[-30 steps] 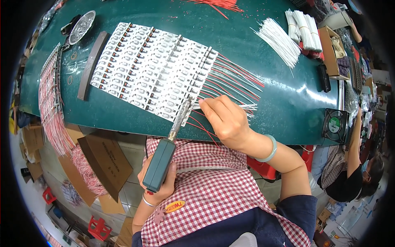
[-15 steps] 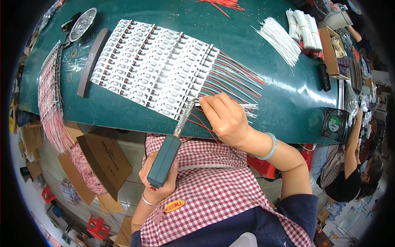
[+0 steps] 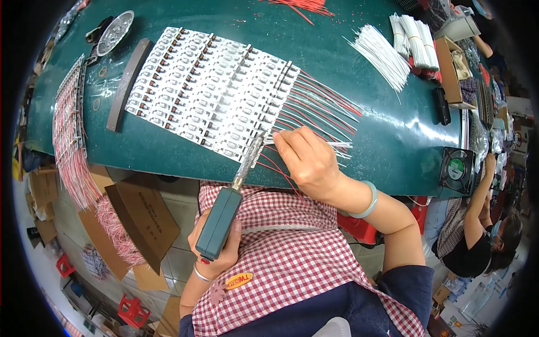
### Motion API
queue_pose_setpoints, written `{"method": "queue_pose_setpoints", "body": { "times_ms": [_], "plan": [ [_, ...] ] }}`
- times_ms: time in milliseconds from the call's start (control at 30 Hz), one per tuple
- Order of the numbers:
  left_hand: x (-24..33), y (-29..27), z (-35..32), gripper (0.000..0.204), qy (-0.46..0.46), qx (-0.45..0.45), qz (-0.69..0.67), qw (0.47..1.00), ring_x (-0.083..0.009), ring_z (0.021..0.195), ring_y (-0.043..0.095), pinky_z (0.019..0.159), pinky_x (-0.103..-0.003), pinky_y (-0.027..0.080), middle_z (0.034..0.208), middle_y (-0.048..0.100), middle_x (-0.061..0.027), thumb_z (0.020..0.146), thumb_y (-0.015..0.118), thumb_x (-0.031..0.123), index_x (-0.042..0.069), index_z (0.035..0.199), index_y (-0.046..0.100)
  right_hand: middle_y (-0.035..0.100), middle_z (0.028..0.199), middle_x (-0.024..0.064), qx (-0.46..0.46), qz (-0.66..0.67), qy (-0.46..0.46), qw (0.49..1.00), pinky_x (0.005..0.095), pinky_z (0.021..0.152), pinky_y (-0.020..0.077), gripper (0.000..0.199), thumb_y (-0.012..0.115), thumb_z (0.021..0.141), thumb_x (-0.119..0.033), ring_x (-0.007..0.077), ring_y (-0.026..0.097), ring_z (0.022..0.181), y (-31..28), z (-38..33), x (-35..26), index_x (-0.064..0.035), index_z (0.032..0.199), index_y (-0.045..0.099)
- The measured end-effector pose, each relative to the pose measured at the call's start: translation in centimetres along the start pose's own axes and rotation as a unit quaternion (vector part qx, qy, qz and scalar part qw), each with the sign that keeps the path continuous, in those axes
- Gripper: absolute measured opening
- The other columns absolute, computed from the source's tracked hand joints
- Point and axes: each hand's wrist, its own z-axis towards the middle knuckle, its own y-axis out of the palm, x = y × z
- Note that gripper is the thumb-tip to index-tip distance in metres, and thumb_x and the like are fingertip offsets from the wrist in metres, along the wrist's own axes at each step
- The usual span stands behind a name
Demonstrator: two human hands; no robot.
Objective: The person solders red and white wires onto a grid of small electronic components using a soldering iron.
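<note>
My left hand (image 3: pixel 229 254) is wrapped round the green handle of a soldering iron (image 3: pixel 220 220). The iron's shaft points up and away, and its tip is at the near right corner of a white circuit board panel (image 3: pixel 216 84). Rows of small parts cover the panel. My right hand (image 3: pixel 307 160), closed in a pinch, holds a thin wire at that same corner, close to the iron's tip; the fingers partly hide the wire. Red and white wires (image 3: pixel 323 109) fan out to the right from the panel's right edge.
A dark bar (image 3: pixel 128 84) lies along the panel's left edge. Wired boards (image 3: pixel 70 135) hang over the table's left end, above cardboard (image 3: pixel 143 222). White wire bundles (image 3: pixel 384 56), red wires (image 3: pixel 303 5) and a small fan (image 3: pixel 456 170) lie around. A co-worker (image 3: pixel 477 236) is at right.
The soldering iron has shifted slightly left, its tip drawing back a little from my right fingertips. My right hand stays nearly where it was.
</note>
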Motion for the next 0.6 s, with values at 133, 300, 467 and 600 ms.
{"method": "queue_pose_setpoints", "body": {
  "times_ms": [133,300,467,600],
  "plan": [
    [-0.15,-0.04,-0.51,0.025,0.003,0.004,0.002,1.0,-0.0333,0.077,0.075,0.066,-0.035,0.059,0.098,0.073,-0.0229,0.081,0.079,0.004,-0.007,0.102,0.074,0.068,0.099,0.0155,0.021,0.018,0.001,1.0,0.0346,0.066,0.0555,0.038,0.067,0.072,-0.002,0.0264,0.065,0.082,-0.22,0.12,-0.07,0.0106,0.108,0.068],
    [-0.1,-0.05,-0.04,0.027,0.028,0.032,0.019,0.999,-0.0368,0.082,0.076,0.071,-0.038,0.061,0.102,0.073,-0.0248,0.083,0.08,0.008,-0.008,0.104,0.073,0.07,0.099,0.0162,0.057,0.032,-0.018,0.998,0.0342,0.064,0.0552,0.038,0.068,0.072,-0.001,0.0263,0.066,0.08,-0.03,-0.11,-0.33,0.0111,0.108,0.069],
    [-0.21,-0.15,-0.66,0.027,0.006,0.019,0.004,1.0,-0.0371,0.084,0.076,0.074,-0.038,0.061,0.102,0.073,-0.0247,0.081,0.079,0.005,-0.008,0.104,0.073,0.07,0.099,0.016,0.049,0.024,-0.014,0.998,0.0338,0.062,0.0549,0.039,0.068,0.073,-0.001,0.0261,0.066,0.08,0.05,-0.31,-0.54,0.0112,0.109,0.069],
    [0.17,-0.02,-0.49,0.027,-0.012,0.013,-0.019,1.0,-0.0359,0.086,0.076,0.074,-0.038,0.061,0.102,0.073,-0.0239,0.079,0.079,0.002,-0.008,0.103,0.073,0.07,0.099,0.0153,0.041,0.024,-0.009,0.999,0.0334,0.062,0.0544,0.039,0.068,0.073,-0.001,0.0258,0.066,0.08,0.16,-0.34,-0.65,0.0112,0.11,0.069]
  ]
}}
